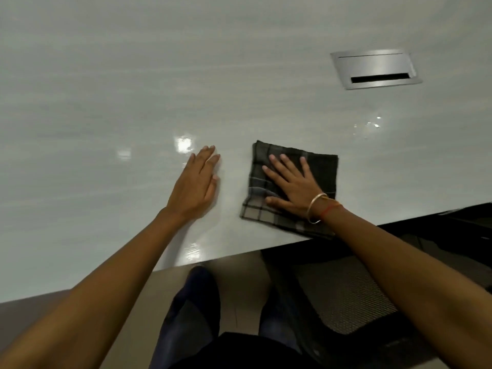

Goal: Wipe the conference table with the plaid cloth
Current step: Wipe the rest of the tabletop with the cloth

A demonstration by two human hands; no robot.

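A folded grey plaid cloth lies flat on the glossy pale conference table, near its front edge. My right hand presses down on the cloth with fingers spread and straight; a bangle and a red thread circle its wrist. My left hand rests flat on the bare tabletop just left of the cloth, fingers together and straight, not touching it.
A brushed-metal cable hatch with a dark slot is set into the table at the far right. A black mesh office chair stands below the table edge on the right. My legs and the floor show beneath.
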